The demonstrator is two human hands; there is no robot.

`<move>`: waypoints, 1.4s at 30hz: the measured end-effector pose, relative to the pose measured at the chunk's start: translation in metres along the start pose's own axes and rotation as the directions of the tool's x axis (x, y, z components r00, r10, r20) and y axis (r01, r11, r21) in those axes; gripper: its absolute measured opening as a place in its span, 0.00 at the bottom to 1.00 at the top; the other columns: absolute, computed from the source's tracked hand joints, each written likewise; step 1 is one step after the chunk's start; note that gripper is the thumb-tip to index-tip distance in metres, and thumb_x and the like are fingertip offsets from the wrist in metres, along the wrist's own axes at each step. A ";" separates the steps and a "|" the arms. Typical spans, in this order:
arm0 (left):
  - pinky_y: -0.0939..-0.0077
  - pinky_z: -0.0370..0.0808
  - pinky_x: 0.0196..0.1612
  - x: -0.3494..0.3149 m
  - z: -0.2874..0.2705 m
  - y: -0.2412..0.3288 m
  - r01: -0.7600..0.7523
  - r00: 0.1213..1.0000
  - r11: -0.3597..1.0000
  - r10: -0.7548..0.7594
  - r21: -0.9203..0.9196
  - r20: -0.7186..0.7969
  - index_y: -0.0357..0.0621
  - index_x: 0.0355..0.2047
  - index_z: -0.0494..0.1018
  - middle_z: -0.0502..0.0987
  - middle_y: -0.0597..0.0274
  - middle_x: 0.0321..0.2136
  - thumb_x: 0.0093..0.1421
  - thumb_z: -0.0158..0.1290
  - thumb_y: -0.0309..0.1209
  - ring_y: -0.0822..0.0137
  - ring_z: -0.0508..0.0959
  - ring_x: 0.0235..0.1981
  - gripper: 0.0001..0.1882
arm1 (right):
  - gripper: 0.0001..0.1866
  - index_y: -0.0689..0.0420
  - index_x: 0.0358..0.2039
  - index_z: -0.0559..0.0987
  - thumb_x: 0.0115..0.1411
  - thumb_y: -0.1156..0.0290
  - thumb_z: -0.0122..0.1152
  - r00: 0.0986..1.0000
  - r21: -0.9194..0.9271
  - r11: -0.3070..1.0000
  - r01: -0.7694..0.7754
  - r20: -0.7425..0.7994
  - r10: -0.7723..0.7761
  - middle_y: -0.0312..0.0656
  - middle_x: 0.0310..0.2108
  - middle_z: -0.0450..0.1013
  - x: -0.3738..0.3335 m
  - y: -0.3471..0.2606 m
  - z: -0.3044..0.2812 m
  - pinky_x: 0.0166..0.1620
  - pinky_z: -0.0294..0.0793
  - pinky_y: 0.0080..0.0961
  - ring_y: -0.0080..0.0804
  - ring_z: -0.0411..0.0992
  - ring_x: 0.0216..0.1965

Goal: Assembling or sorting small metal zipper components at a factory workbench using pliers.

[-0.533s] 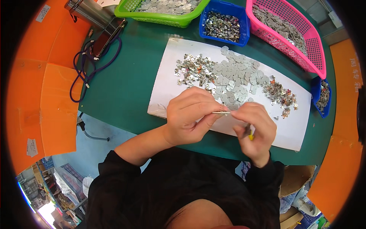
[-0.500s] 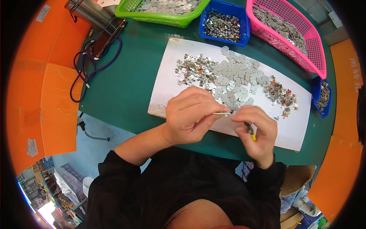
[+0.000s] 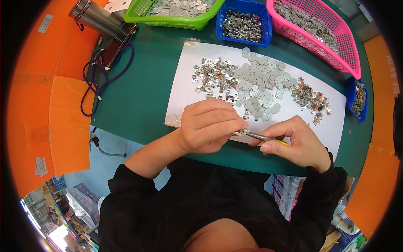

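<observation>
Pliers (image 3: 263,137), earlier tucked in the right hand (image 3: 299,143), were now levelled, grey nose at the metal piece (image 3: 240,132) above the white board's (image 3: 180,92) near edge. Left hand (image 3: 210,126): pinched the small, silvery, partly hidden piece. Right hand: closed around the pliers' yellow-marked handle.

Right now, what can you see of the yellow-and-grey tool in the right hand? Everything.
The tool has a tapering, grey, metal-looking nose and a yellow section behind it; the right hand grips it, hiding the rest. It slants, tip leftward, over the board's near edge, at the left hand's fingertips. Tip contact is unclear.
</observation>
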State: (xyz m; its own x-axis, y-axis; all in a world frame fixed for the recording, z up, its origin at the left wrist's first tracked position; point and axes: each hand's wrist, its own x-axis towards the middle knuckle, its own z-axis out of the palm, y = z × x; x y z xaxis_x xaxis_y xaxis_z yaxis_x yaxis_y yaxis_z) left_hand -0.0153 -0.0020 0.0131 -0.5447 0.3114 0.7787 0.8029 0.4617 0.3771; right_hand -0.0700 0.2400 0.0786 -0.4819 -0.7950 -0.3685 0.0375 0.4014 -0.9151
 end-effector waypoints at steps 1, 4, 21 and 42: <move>0.74 0.78 0.34 -0.001 0.001 -0.001 0.005 1.000 1.000 -0.005 0.002 -0.001 0.39 0.34 0.80 0.82 0.63 0.31 0.56 0.57 0.24 0.62 0.80 0.30 0.06 | 0.12 0.62 0.38 0.85 0.58 0.67 0.65 1.000 -0.020 1.000 -0.004 -0.001 0.004 0.41 0.27 0.80 0.001 0.001 -0.001 0.39 0.75 0.22 0.24 0.77 0.29; 0.74 0.78 0.34 -0.002 0.002 -0.001 0.018 1.000 1.000 -0.018 -0.003 -0.005 0.39 0.34 0.80 0.82 0.63 0.30 0.55 0.57 0.24 0.62 0.80 0.30 0.06 | 0.12 0.62 0.39 0.85 0.58 0.68 0.66 1.000 -0.037 0.999 -0.015 -0.006 0.014 0.41 0.27 0.80 0.002 0.002 -0.001 0.38 0.75 0.21 0.23 0.76 0.29; 0.73 0.76 0.31 -0.008 0.011 0.007 0.140 0.990 0.981 -0.141 -0.132 0.005 0.38 0.31 0.78 0.79 0.61 0.26 0.57 0.58 0.23 0.60 0.79 0.29 0.02 | 0.11 0.62 0.39 0.85 0.56 0.71 0.68 0.996 -0.112 0.991 0.069 -0.054 -0.076 0.41 0.27 0.81 0.006 0.017 0.000 0.35 0.74 0.20 0.21 0.75 0.27; 0.73 0.71 0.36 -0.003 0.021 0.009 0.526 0.807 0.705 -0.591 -0.475 0.016 0.36 0.30 0.75 0.78 0.60 0.25 0.62 0.54 0.22 0.64 0.76 0.30 0.04 | 0.17 0.61 0.27 0.78 0.49 0.61 0.74 0.856 -0.331 0.936 0.118 -0.444 -0.265 0.44 0.21 0.73 0.004 0.021 0.025 0.24 0.66 0.26 0.36 0.68 0.18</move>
State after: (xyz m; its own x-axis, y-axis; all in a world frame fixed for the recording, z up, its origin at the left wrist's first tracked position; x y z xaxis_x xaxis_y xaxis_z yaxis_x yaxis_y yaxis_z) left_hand -0.0115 0.0183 0.0034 -0.9178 -0.0080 0.3970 0.3945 0.0954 0.9139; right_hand -0.0490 0.2337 0.0541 -0.8112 -0.5848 -0.0006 -0.3114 0.4329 -0.8459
